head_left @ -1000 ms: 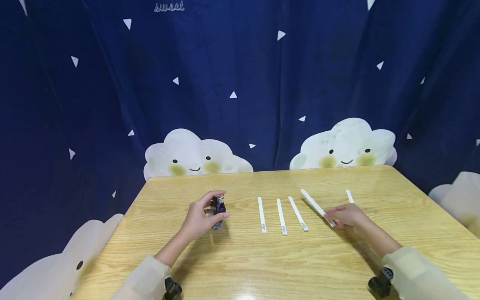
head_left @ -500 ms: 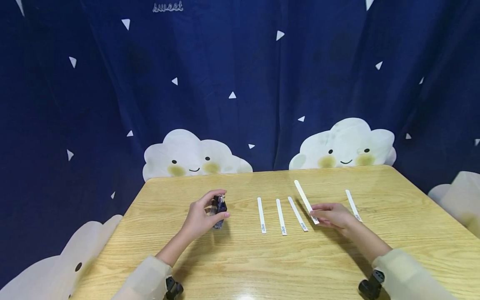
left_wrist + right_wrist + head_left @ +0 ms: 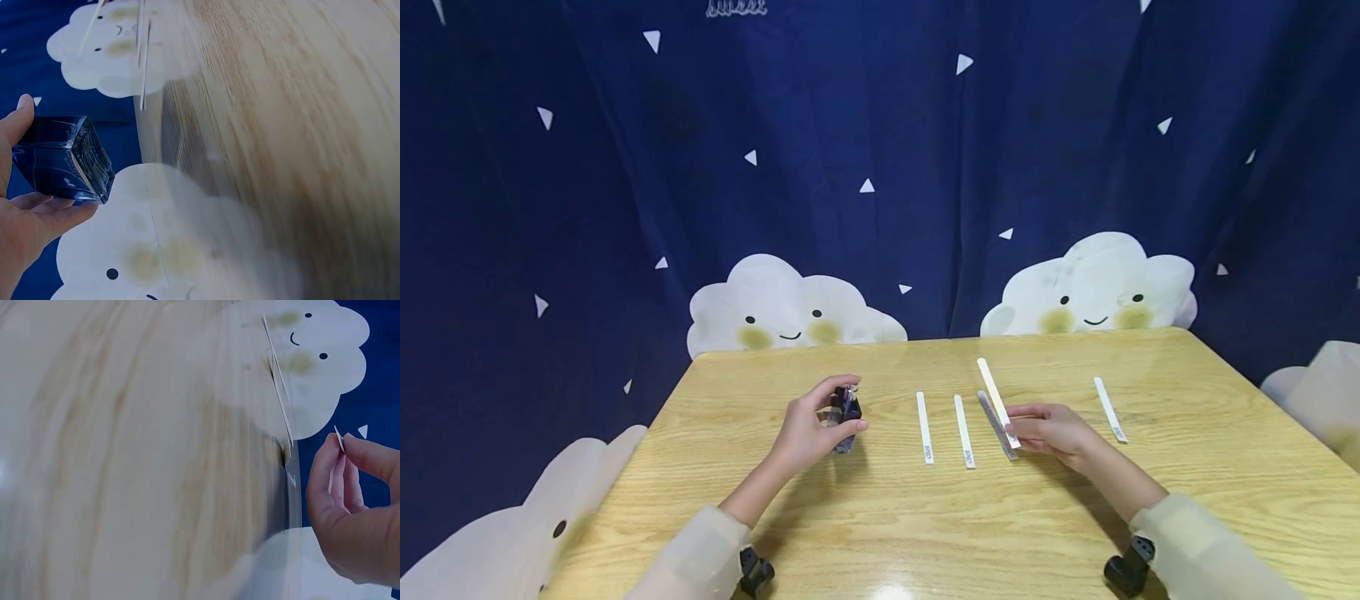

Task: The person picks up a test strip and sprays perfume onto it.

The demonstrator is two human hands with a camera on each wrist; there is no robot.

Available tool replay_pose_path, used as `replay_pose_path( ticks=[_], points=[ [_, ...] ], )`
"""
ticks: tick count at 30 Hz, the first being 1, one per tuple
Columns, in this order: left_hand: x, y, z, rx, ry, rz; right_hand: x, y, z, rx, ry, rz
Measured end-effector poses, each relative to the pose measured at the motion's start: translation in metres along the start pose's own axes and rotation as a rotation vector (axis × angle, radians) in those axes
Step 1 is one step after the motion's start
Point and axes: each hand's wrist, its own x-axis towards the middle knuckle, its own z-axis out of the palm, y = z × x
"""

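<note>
In the head view my left hand [image 3: 805,425] grips a dark blue glass perfume bottle [image 3: 847,417], thumb on the near side and fingers at its top. The left wrist view shows the thick clear base of the bottle [image 3: 69,159] raised off the tabletop. My right hand [image 3: 1054,432] pinches the lower, printed end of a white paper test strip [image 3: 995,395] between thumb and fingers. That strip points away from me, just above a shaded strip [image 3: 988,408] on the table. In the right wrist view the pinched strip [image 3: 339,440] shows edge-on.
Two more white strips, a left one [image 3: 924,427] and a middle one [image 3: 964,432], lie between the hands. Another strip [image 3: 1109,408] lies beyond the right hand. All rest on the wooden table [image 3: 880,517], with a dark blue cloud-patterned curtain [image 3: 910,167] behind its far edge.
My right hand has carried its strip leftward and turned it steeper, uncovering the far-right strip. It now hangs over the third strip, which has fallen into shadow. My left hand has barely moved.
</note>
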Motion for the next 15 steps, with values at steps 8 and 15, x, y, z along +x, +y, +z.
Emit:
replay_pose_path(
  ticks=[8, 15],
  points=[
    [-0.002, 0.0, 0.002, 0.007, -0.006, -0.012, 0.006, -0.001, 0.012, 0.005, -0.029, 0.014],
    [0.005, -0.001, 0.002, 0.031, -0.009, -0.011, 0.011, -0.012, 0.022, -0.011, -0.029, 0.023]
  ],
)
